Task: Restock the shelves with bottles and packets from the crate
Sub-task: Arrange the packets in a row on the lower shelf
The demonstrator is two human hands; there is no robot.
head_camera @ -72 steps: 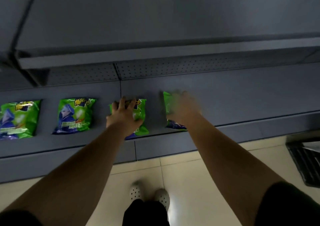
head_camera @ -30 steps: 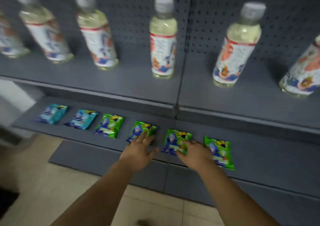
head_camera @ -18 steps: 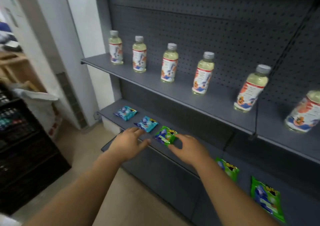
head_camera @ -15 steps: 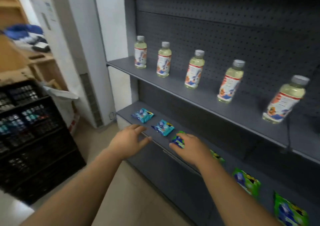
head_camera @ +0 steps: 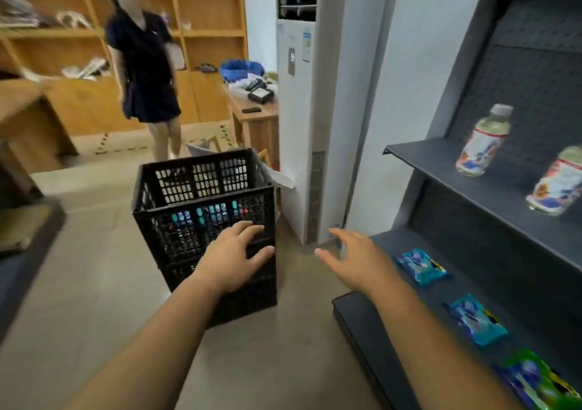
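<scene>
A black slatted crate (head_camera: 201,189) stands on the floor ahead, stacked on another crate, with coloured packets showing through its side. My left hand (head_camera: 231,257) is stretched out in front of the crate's near wall, fingers relaxed and holding nothing. My right hand (head_camera: 349,257) reaches forward between the crate and the shelf unit, fingers spread and empty. On the lower grey shelf (head_camera: 387,242) lie two blue packets (head_camera: 420,266) (head_camera: 477,323) and a green packet (head_camera: 540,379). Two bottles (head_camera: 483,140) (head_camera: 559,181) stand on the upper shelf (head_camera: 441,161).
A person in dark clothes (head_camera: 143,66) stands behind the crate, by wooden shelving (head_camera: 208,19). A white floor air-conditioner (head_camera: 307,94) stands right of the crate. A wooden desk (head_camera: 255,116) holds small items. A dark base plinth (head_camera: 362,331) juts out under the shelves.
The view has swung left from the shelves to the crate. Both hands have left the packets on the lower shelf and now reach empty toward the crate.
</scene>
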